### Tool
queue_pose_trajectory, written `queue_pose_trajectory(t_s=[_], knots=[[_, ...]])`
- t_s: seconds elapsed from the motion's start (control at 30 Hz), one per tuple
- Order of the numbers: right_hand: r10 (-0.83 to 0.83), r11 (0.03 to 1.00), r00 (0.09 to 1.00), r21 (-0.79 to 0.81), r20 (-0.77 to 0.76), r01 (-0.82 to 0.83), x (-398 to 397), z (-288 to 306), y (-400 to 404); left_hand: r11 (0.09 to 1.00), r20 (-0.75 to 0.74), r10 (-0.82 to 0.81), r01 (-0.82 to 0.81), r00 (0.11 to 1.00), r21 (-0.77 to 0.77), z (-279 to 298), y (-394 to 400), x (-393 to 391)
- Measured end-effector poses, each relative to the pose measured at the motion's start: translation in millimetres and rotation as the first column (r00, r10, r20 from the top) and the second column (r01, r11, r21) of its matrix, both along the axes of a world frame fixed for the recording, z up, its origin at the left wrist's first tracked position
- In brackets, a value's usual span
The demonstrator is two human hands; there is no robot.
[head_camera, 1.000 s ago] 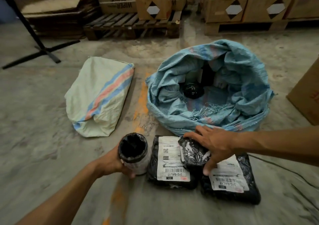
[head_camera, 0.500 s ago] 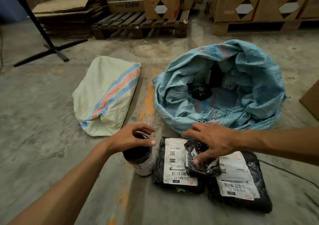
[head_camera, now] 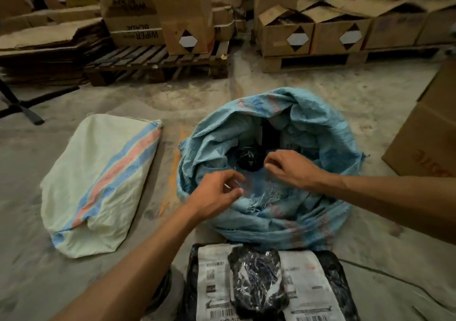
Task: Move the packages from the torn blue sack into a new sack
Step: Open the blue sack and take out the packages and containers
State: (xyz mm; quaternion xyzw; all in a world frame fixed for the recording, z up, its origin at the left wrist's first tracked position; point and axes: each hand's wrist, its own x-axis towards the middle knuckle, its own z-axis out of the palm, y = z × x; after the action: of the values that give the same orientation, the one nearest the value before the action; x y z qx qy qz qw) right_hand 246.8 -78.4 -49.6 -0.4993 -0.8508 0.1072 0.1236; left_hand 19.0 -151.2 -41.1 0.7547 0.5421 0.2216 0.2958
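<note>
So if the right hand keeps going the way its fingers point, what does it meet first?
Probably the black wrapped package lying in the torn blue sack: the right hand points left at it from just beside, though depth is unclear.

Torn blue sack point(head_camera: 269, 212) slumped open around black package point(head_camera: 249, 159); white striped sack point(head_camera: 98, 185) flat beside.

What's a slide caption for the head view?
Both empty hands, left and right, reach into the torn blue sack.
</note>
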Motion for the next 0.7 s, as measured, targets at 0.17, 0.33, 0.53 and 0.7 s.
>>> queue_pose_trajectory(t_s=[0.17, 0.33, 0.53, 0.7], knots=[[-0.06, 0.991, 0.993, -0.109, 0.106, 0.071, -2.4, -6.6, 68.3, 0.989, -0.107, -0.021, 0.005, 0.994, -0.15, -15.6, 75.9, 44.5], [-0.073, 0.997, 0.991, 0.019, 0.114, 0.071, -8.5, -7.2, 138.5, 0.995, -0.319, 0.028, -0.056, 0.947, -0.081, -32.6, 156.8, 73.3], [-0.178, 0.984, 0.973, 0.041, 0.147, 0.174, -9.4, -25.4, 190.8, 0.983, -0.472, -0.034, -0.057, 0.881, -0.175, -83.8, 197.0, 64.4], [-0.173, 0.982, 0.972, 0.108, 0.158, 0.158, -5.8, -41.4, 196.7, 0.998, -0.475, 0.032, -0.052, 0.879, -0.03, -115.0, 196.7, 60.3]])
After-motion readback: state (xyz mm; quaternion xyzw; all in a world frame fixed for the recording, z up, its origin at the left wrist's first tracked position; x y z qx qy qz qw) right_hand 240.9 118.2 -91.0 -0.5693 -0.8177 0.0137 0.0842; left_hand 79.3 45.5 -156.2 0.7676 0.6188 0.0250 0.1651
